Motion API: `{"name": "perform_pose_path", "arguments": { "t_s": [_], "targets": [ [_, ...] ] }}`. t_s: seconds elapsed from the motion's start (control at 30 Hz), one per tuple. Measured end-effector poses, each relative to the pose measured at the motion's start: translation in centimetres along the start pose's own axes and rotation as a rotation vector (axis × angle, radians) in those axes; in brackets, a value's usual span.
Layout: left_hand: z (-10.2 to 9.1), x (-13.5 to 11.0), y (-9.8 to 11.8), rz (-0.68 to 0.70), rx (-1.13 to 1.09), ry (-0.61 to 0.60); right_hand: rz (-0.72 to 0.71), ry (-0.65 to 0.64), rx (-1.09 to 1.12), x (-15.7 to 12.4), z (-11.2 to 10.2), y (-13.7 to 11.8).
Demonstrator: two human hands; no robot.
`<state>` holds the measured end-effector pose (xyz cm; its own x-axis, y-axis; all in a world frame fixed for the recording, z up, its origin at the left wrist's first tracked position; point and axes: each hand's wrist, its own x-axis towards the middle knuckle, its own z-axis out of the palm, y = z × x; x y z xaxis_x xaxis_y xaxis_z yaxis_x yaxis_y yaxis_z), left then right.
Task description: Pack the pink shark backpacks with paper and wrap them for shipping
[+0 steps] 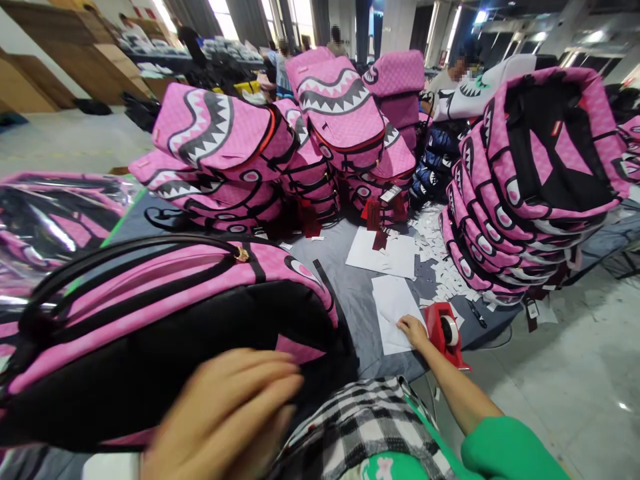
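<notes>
My right hand (pixel 414 331) reaches down to a small pile of white paper (pixel 393 300), its fingertips pinched on the top sheet. A red tape dispenser (pixel 443 333) with a roll of tape stands just beside that hand. Close to the camera, my left hand (pixel 235 407) is raised and slightly blurred. Its fingers are extended side by side, and nothing shows in them. Behind it a pink and black backpack (pixel 200 320) lies on its side, with its black carry handle and a gold zipper pull facing up. Whether the left hand touches the backpack is unclear.
Stacked pink backpacks with shark-mouth prints (pixel 220 133) line the table's back, and another tall stack (pixel 515 200) stands at right. Small white paper pieces (pixel 445 267) litter the grey tablecloth near a black pen (pixel 477 313). Plastic-wrapped bags (pixel 55 227) lie left. Other people work behind.
</notes>
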<state>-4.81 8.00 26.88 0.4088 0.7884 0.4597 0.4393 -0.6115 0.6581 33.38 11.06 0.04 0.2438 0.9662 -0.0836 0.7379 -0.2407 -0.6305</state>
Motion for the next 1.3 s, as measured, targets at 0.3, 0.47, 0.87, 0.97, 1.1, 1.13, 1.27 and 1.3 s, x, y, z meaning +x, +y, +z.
{"name": "perform_pose_path", "arguments": {
  "t_s": [0.3,0.47,0.87,0.97,1.1,1.13,1.27,1.3],
  "targets": [
    [21.1,2.9,-4.5,-0.849,-0.913,-0.206,-0.32,0.283,0.112,-5.1,-3.0,-9.9],
    [20.6,2.8,-3.6,-0.907,-0.966,0.048,-0.376,0.417,0.261,-7.1,-3.5,-14.1],
    [10.6,2.5,0.3,-0.319,-0.545,-0.125,-0.984,0.229,0.131,-6.9,-10.6,-20.7],
    [5.9,1.8,0.9,-0.023,-0.201,-0.094,-1.12,-0.007,0.15,-6.0,-11.2,-22.2],
    [1.1,0.4,0.4,0.208,0.176,0.16,-0.939,0.047,0.298,-4.8,-9.5,-23.4],
    [0.2,0.0,0.3,0.215,0.223,0.225,-0.908,0.075,0.325,-4.7,-9.1,-24.0],
    [-3.1,-1.5,0.4,0.118,0.24,0.417,-0.877,0.153,0.372,-4.7,-9.5,-27.7],
    [-4.0,-1.7,0.5,0.061,0.217,0.451,-0.915,0.159,0.361,-4.6,-10.1,-29.1]
  ]
}}
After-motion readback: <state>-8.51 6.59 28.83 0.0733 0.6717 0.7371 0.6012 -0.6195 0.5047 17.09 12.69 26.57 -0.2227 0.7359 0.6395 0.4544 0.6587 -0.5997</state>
